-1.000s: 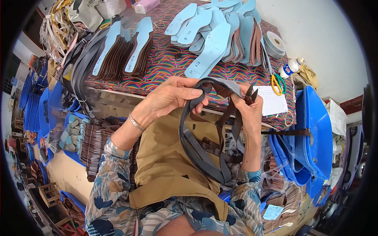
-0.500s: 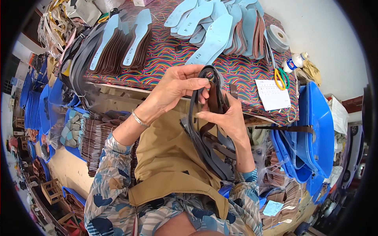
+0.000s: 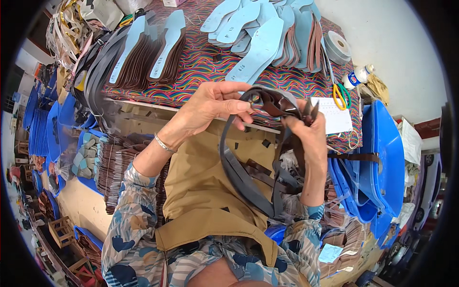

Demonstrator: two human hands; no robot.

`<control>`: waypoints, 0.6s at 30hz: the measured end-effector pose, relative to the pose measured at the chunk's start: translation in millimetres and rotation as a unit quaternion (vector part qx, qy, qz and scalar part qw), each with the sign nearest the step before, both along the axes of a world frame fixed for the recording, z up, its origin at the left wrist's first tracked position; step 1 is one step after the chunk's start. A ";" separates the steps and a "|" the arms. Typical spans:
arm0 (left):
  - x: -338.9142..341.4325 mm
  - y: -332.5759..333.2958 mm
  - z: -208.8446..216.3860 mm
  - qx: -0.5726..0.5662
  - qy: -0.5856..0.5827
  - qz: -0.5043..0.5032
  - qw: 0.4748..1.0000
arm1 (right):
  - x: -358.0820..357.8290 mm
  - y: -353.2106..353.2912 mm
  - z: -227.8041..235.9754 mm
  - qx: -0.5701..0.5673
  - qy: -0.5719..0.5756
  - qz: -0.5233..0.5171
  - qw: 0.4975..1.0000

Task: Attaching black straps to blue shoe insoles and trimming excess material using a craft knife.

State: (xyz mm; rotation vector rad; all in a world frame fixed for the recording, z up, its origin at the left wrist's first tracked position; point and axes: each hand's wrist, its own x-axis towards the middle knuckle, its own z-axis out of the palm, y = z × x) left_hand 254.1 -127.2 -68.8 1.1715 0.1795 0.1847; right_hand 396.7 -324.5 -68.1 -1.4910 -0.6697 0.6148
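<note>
In front of my apron, a loop of dark grey and brown straps (image 3: 239, 177) hangs between my hands. My left hand (image 3: 210, 107) pinches the loop's upper left edge between thumb and fingers. Closed around the gathered straps at the upper right is my right hand (image 3: 308, 134). Two dark pointed ends stick up beside its fingers, and I cannot make out what they belong to. Lower parts of the straps drape down by my right forearm. Small dark scraps (image 3: 266, 142) lie on the tan apron (image 3: 196, 191).
Stacks of brown pieces topped with light blue sole shapes (image 3: 167, 43) and a blue sole pile (image 3: 253, 52) cover the patterned table (image 3: 201, 67). Scissors (image 3: 340, 98), paper (image 3: 330, 119), a tape roll (image 3: 337, 47) and a bottle (image 3: 357, 76) sit right. Blue bins (image 3: 382, 158) stand beside.
My right hand has moved right and slightly up with its end of the straps, widening the loop. My left hand stays nearly in place at its edge.
</note>
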 end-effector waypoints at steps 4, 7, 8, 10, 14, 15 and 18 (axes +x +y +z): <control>-3.8 2.0 -5.5 -0.002 0.019 -0.048 0.999 | 21.2 -11.6 7.3 0.005 -0.014 -0.028 1.000; -3.1 0.9 -9.6 -0.024 0.014 -0.067 0.997 | 30.2 -19.2 9.9 -0.018 -0.077 -0.033 0.996; -2.6 0.3 -10.3 -0.041 0.010 -0.075 0.996 | 30.8 -20.9 11.4 -0.024 -0.106 -0.031 0.994; -0.8 -0.6 -6.5 -0.037 0.015 -0.082 0.996 | 28.8 -23.4 16.9 -0.037 -0.093 -0.023 0.995; 2.5 -2.8 -5.2 -0.029 0.017 -0.080 0.996 | 21.9 -21.9 6.7 -0.010 -0.009 -0.002 1.000; 3.2 -3.7 -4.9 -0.028 0.018 -0.080 0.996 | 22.4 -25.4 5.2 -0.045 0.013 0.026 0.999; 4.3 -7.3 -5.0 -0.046 0.016 -0.046 0.998 | 3.9 -19.2 -5.3 -0.003 0.084 0.105 0.991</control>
